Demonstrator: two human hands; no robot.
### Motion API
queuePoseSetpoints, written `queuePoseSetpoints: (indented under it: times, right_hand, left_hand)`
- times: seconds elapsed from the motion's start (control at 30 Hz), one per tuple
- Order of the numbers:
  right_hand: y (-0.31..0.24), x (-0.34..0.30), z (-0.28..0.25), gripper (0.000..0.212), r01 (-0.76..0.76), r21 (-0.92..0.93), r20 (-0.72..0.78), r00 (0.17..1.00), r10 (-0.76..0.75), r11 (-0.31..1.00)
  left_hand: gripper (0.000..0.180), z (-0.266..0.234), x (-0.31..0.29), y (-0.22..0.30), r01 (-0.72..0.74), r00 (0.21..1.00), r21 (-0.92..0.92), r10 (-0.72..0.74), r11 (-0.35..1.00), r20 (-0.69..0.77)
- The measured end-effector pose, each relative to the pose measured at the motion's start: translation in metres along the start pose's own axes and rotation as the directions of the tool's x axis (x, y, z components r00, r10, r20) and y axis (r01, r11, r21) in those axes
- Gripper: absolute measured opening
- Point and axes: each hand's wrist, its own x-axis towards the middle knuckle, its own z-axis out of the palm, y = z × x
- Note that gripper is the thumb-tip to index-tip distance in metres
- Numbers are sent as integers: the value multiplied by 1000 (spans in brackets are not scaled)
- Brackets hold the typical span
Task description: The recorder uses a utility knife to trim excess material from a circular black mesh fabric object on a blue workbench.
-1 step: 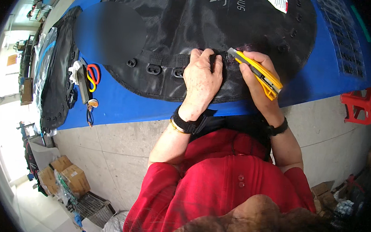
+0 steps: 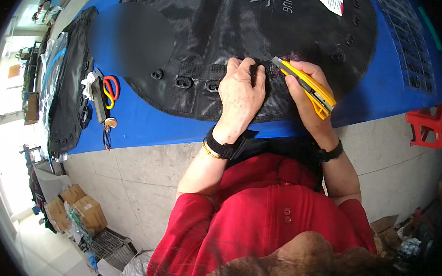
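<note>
A large rounded black mesh cover (image 2: 227,32) is spread on the blue table, with a webbing strip and black plastic eyelets (image 2: 183,82) along its near edge. My left hand (image 2: 241,91) presses down on that strip, fingers bent and closed on the fabric. To its right, my right hand (image 2: 307,100) grips a yellow utility knife (image 2: 312,88). The knife's metal tip points up and left, close to the strip beside my left fingers. Whether the tip touches the fabric I cannot tell.
Red-and-yellow-handled scissors (image 2: 111,92) lie on the blue table (image 2: 125,127) at left, near another folded black mesh piece (image 2: 71,83). A red stool (image 2: 426,125) stands at right. Cardboard boxes (image 2: 89,213) sit on the floor at lower left. A blurred disc hides part of the table.
</note>
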Motion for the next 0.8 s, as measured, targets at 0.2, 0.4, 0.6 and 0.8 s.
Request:
queuePoseSetpoints:
  times: [0.2,0.4,0.6,0.8]
  right_hand:
    - [2,-2,-3,21,13,-73,27,1000,-11,997]
    - [4,-1,0,22,1,-64,13,1000,0,998]
    - [4,-1,-3,19,34,-121,26,999,-31,992]
    - [-1,-6,-5,18,-74,6,21,997,74,997]
  left_hand:
    - [21,-1,0,0,8,1000,7,-8,1000,15]
    - [21,-1,0,-2,-4,1000,16,4,1000,20]
    - [21,-1,0,0,9,1000,19,-9,1000,22]
    - [23,-4,1,-1,39,999,-16,-39,999,22]
